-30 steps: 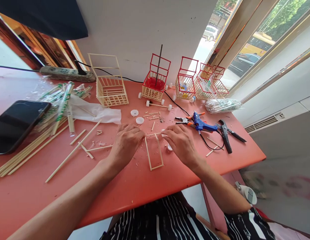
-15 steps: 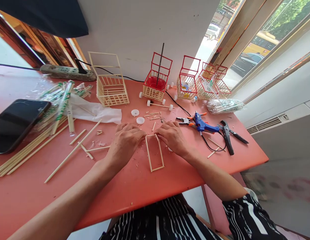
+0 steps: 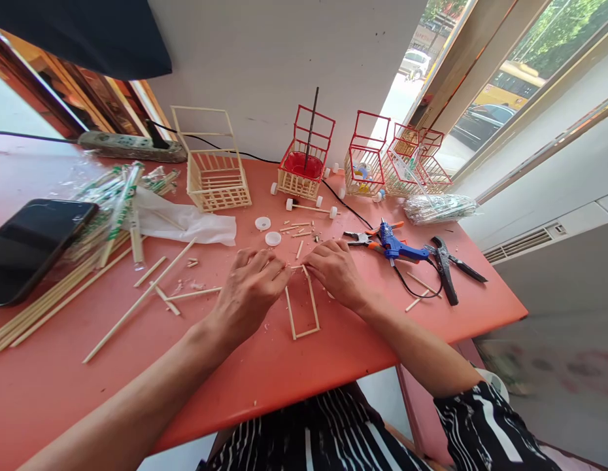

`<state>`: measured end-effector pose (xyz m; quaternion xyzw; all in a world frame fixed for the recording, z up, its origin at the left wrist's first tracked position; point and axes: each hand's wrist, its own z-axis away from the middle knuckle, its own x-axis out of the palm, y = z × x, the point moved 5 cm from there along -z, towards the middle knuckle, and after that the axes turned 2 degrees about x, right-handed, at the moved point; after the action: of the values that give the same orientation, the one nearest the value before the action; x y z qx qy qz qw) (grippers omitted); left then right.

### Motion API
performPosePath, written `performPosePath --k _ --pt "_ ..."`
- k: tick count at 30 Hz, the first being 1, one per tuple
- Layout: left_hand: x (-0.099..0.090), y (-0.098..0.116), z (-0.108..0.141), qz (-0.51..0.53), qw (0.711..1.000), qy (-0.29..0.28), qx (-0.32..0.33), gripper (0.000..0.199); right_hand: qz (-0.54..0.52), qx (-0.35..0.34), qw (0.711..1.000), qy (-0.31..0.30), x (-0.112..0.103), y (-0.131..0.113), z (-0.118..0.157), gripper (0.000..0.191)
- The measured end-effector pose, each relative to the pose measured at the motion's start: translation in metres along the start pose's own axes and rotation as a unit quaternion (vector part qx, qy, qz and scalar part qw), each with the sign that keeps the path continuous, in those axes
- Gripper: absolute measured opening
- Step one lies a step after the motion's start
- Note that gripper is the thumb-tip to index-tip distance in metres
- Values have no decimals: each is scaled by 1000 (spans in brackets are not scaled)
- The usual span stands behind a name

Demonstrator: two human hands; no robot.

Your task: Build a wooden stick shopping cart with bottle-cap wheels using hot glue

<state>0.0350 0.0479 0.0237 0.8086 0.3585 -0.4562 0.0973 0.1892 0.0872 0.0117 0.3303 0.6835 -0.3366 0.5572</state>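
A small rectangular frame of thin wooden sticks (image 3: pixel 302 313) lies flat on the red table (image 3: pixel 265 373) in front of me. My left hand (image 3: pixel 248 291) rests at the frame's far left corner, fingers curled on its top stick. My right hand (image 3: pixel 336 271) presses the far right corner of the same frame. Both hands pinch the frame's far end between their fingertips.
A blue glue gun (image 3: pixel 397 245), pliers (image 3: pixel 363 237) and black cutters (image 3: pixel 444 265) lie to the right. Stick carts, one plain (image 3: pixel 213 173) and several red (image 3: pixel 306 160), stand at the back. Loose sticks (image 3: pixel 137 301), wrapped chopsticks (image 3: pixel 115 203) and a phone (image 3: pixel 32 245) lie left. Two white caps (image 3: pixel 268 231) sit ahead.
My right hand has moved left from a spot beside the frame onto its far right corner. My left hand has stayed at the far left corner, its fingers shifting slightly.
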Motion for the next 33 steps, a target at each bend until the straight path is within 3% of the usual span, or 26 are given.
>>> performPosePath --k 22,26,33 --pt "4 1 4 57 998 -11 -17 22 -24 -7 1000 2 1 2 0 15" --pt "5 -2 5 52 998 -2 -44 20 -17 -10 1000 9 1 2 2 16" --pt "6 -5 5 34 996 -35 -72 17 -3 -8 1000 13 3 3 2 14"
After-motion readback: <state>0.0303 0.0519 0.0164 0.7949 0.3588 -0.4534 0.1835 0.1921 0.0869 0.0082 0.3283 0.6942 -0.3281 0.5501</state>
